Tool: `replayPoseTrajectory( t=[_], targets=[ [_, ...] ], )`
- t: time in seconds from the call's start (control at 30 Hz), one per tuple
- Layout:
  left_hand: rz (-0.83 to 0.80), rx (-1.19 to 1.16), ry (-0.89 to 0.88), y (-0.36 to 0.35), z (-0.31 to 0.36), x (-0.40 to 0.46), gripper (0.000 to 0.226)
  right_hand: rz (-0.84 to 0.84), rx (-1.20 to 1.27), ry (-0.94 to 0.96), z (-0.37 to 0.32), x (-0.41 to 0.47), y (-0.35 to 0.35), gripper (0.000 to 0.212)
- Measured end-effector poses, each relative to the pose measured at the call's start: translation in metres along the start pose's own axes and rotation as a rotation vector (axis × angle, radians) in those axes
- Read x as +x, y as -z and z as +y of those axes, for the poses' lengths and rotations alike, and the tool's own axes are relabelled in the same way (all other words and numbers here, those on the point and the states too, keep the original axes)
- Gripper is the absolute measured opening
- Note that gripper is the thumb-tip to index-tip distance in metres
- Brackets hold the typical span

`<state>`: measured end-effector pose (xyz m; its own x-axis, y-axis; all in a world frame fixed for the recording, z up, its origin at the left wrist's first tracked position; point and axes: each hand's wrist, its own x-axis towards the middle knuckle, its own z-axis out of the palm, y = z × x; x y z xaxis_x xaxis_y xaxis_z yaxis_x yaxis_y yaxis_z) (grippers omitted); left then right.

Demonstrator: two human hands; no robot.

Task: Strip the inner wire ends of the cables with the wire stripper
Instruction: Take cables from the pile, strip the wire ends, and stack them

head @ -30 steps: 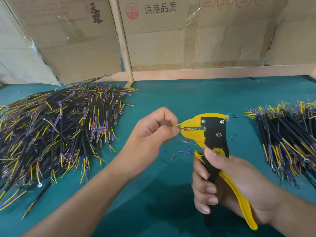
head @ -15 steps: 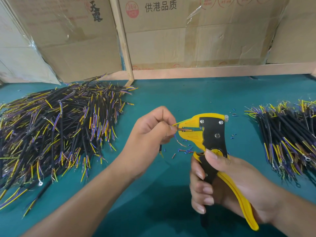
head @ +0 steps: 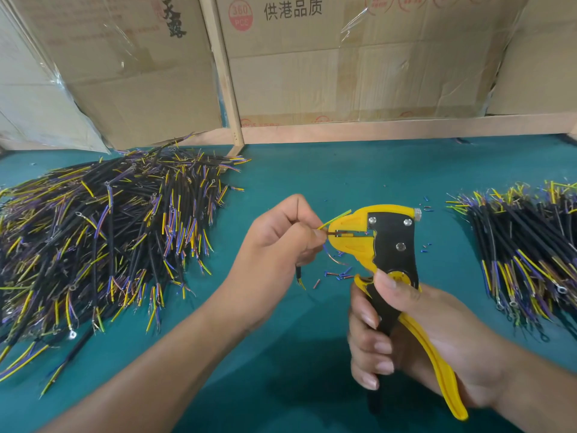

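Worktop [head: 359,170]: your unstripped cable heap [head: 103,242] lies left, another pile [head: 527,257] right.
Wire stripper [head: 390,245]: your right hand [head: 415,342] clenches its handles; squeeze steadily.
Cable [head: 298,273]: your left hand [head: 278,245] pinches it at the stripper's mouth.
Brown inner wire [head: 331,234]: feed it squarely between the blades, other wires clear.

Taped cardboard boxes [head: 359,67] stand behind a wooden rail [head: 390,128] bordering the teal tabletop [head: 312,170].
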<state>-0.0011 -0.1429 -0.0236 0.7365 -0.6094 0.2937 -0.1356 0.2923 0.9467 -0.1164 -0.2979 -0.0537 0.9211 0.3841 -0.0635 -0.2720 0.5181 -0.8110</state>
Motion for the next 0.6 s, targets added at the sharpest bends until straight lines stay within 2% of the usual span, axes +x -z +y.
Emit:
replayPoseTrajectory(
  t=[0.17,0.37,0.6],
  targets=[
    [-0.014,-0.004,-0.004,0.000,-0.001,0.000,0.003,0.034,-0.010,-0.002,-0.002,-0.002,-0.003,0.051],
    [-0.046,0.030,-0.019,0.005,-0.005,0.001,0.010,0.080,-0.034,-0.021,-0.005,-0.004,-0.009,0.056],
    [-0.051,0.244,-0.028,0.008,-0.003,0.000,0.014,0.205,-0.060,-0.035,-0.010,-0.004,-0.010,0.061]
  ],
)
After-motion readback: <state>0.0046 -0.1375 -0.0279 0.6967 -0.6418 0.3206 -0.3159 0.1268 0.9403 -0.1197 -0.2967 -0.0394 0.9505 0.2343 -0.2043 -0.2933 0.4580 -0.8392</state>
